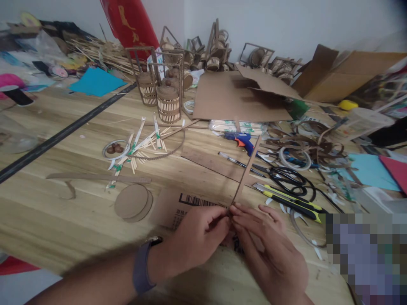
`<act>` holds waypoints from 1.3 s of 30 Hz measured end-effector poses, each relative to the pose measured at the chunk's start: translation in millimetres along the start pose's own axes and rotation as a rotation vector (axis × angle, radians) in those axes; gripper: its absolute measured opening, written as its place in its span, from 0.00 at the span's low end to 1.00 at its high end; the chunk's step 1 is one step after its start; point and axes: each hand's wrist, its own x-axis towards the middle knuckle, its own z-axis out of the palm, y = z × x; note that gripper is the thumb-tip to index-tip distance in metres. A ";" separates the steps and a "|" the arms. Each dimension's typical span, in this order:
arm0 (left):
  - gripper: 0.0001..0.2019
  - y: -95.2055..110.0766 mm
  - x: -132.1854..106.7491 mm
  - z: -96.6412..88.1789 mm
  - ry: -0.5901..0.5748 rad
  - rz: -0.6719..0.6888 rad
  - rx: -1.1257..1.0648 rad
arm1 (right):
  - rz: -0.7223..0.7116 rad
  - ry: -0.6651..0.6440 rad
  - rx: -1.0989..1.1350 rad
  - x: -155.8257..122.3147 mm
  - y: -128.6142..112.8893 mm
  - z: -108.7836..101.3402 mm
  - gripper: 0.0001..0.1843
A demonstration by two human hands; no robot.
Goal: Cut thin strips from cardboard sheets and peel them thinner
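Observation:
Near the table's front, my left hand [203,231] and my right hand [267,245] meet with their fingertips closed on a narrow cardboard strip [246,171]. The strip rises away from my fingers, slanting up and to the right; its lower end is hidden by my hands. Beneath them lies a printed cardboard piece [167,207] with a barcode. Two round cardboard discs [132,202], one overlapping the other, rest left of it. A blue glue gun [241,139], a pen [237,161] and yellow-black utility knives [291,199] lie beyond my right hand.
Small lidded stick buckets [168,103] with tall handles stand at the back. Loose wooden sticks [136,156] and a tape roll [116,149] holding brown balls lie left of centre. A large cardboard sheet [222,97], a black cable [289,180] and a clear plastic tub [359,123] are farther right.

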 end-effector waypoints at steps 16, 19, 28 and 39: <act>0.10 8.3 2.7 -8.1 -0.008 0.262 0.215 | 0.441 0.145 0.389 2.4 -9.6 -3.2 0.05; 0.08 6.8 2.4 -7.5 -0.067 0.131 0.101 | 0.310 0.126 0.318 0.2 -6.8 -0.7 0.05; 0.14 6.4 0.5 -4.5 -0.037 0.050 0.079 | 0.063 0.058 0.082 2.9 -1.3 0.9 0.07; 0.15 1.7 -1.3 -7.4 -0.096 0.240 0.283 | 0.220 0.115 0.189 2.5 -2.3 -3.6 0.05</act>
